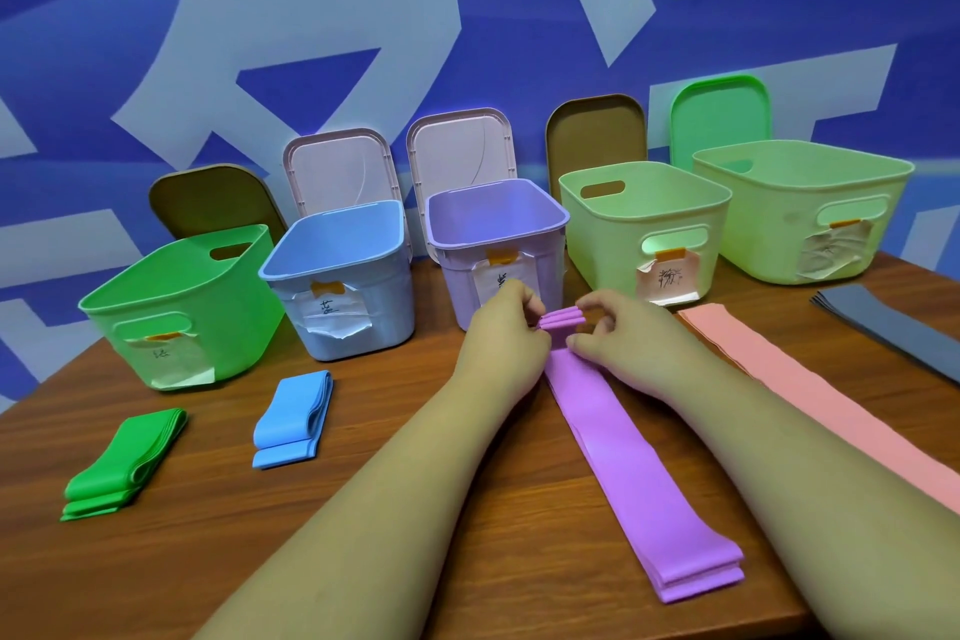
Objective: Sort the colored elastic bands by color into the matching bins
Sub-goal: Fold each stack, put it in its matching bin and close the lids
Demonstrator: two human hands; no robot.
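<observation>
From the head camera: on the wooden table (208, 561), just in front of the purple bin (498, 224), a stack of purple bands (639, 473) lying lengthwise toward the near edge, far end folded up into a small hump. Pinched at that fold from one side by the left hand (506, 327), fingers curled onto the layers; gripped from the other side by the right hand (623, 333), thumb and fingertips closed on the same fold. Off to the left, folded blue bands (291, 418) before the blue bin (337, 276), and folded green bands (124, 463) before the green bin (176, 307). Off to the right, flat pink bands (769, 359) before a pale green bin (644, 224), and grey bands (893, 322) near a second pale green bin (800, 208). Behind the bins, lids (457, 151) propped against a blue-and-white wall (311, 16).
</observation>
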